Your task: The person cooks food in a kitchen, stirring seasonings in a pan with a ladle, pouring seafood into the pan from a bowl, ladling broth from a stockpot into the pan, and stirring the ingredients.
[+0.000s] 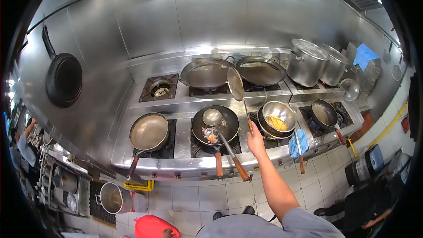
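My right hand (255, 141) is closed on the wooden handle of a long skimmer (235, 83), whose round head is raised over the back of the stove. Left of it, a black wok (230, 124) holds chopped onion and orange-red pieces (210, 134), with a ladle (213, 117) resting in it. To the right, yellow food (277, 122) lies in a metal colander (287, 113). At the bottom edge, my left hand (167, 233) shows only in part, against a red object (152, 225); its grip is unclear.
An empty pan (149, 133) stands front left, a small pan (324, 113) front right. Behind are two wide woks (207, 74) and tall pots (307, 64). A blue cloth (300, 144) hangs at the stove's edge. Another person (368, 202) is at lower right.
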Action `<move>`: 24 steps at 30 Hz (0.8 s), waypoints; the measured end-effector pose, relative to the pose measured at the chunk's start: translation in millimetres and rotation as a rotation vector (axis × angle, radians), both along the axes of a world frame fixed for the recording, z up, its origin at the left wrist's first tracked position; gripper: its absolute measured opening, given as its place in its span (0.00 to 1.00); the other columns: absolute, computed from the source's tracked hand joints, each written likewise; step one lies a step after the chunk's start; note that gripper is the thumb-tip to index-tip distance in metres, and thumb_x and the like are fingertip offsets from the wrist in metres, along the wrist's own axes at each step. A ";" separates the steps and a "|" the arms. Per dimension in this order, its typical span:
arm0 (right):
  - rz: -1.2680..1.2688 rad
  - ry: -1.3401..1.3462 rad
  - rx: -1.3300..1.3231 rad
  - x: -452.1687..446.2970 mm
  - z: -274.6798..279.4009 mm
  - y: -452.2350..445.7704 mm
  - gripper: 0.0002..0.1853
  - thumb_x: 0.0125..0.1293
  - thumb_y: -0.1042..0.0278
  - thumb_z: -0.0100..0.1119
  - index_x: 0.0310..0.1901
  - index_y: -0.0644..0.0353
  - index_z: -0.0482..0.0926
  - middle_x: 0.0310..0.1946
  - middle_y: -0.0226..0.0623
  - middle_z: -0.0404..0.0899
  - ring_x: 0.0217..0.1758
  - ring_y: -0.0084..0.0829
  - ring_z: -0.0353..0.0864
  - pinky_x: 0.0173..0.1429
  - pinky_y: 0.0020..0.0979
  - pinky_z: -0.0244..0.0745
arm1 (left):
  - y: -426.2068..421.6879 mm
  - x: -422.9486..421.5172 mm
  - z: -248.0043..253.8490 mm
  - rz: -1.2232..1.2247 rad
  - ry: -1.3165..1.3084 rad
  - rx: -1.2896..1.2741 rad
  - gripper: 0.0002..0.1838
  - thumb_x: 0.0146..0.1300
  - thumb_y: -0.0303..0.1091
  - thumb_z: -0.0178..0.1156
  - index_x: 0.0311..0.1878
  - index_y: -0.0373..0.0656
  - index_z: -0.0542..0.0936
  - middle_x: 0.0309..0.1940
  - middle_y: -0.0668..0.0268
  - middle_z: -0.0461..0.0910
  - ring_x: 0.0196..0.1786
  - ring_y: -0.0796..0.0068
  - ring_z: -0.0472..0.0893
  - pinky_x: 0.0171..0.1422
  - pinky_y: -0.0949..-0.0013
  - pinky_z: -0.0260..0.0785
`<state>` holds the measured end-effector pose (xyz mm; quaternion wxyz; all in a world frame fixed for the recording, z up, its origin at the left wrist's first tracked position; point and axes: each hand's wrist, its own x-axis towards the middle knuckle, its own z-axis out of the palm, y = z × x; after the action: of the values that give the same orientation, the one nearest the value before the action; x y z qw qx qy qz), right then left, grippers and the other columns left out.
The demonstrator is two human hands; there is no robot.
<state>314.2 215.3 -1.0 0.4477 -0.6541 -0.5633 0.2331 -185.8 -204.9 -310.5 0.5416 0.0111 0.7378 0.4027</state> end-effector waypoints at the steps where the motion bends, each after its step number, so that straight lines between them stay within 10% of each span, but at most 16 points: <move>1: 0.006 -0.002 0.032 1.0 1.9 -0.9 0.29 0.66 0.76 0.49 0.70 0.65 0.60 0.63 0.55 0.70 0.66 0.47 0.71 0.69 0.36 0.64 | 5.9 0.2 2.9 0.002 0.001 0.014 0.17 0.67 0.38 0.55 0.56 0.43 0.69 0.46 0.57 0.74 0.35 0.59 0.79 0.30 0.56 0.77; 11: 0.075 -0.068 0.142 13.3 17.7 30.0 0.30 0.64 0.73 0.50 0.69 0.65 0.61 0.60 0.61 0.71 0.64 0.53 0.72 0.67 0.41 0.65 | 22.8 5.6 1.2 -0.179 -0.006 -0.008 0.14 0.67 0.37 0.53 0.51 0.40 0.71 0.43 0.56 0.76 0.33 0.61 0.79 0.30 0.59 0.77; 16: 0.025 -0.002 0.039 10.0 16.3 46.2 0.29 0.64 0.72 0.49 0.69 0.62 0.62 0.59 0.62 0.71 0.62 0.54 0.72 0.66 0.42 0.66 | -21.4 55.8 77.7 0.085 -0.419 0.505 0.09 0.69 0.39 0.56 0.34 0.47 0.74 0.27 0.76 0.69 0.27 0.88 0.65 0.29 0.85 0.58; 24: -0.079 0.090 0.064 30.7 -8.5 21.3 0.29 0.64 0.74 0.46 0.69 0.67 0.61 0.61 0.59 0.71 0.66 0.49 0.70 0.69 0.37 0.64 | -13.2 62.2 104.7 -0.082 -0.334 0.537 0.15 0.70 0.44 0.53 0.28 0.50 0.68 0.22 0.76 0.65 0.24 0.88 0.64 0.25 0.83 0.54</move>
<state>344.9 236.7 -9.6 0.5023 -0.6498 -0.5237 0.2264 -123.6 -218.1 -205.8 0.6488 0.1173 0.5051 0.5570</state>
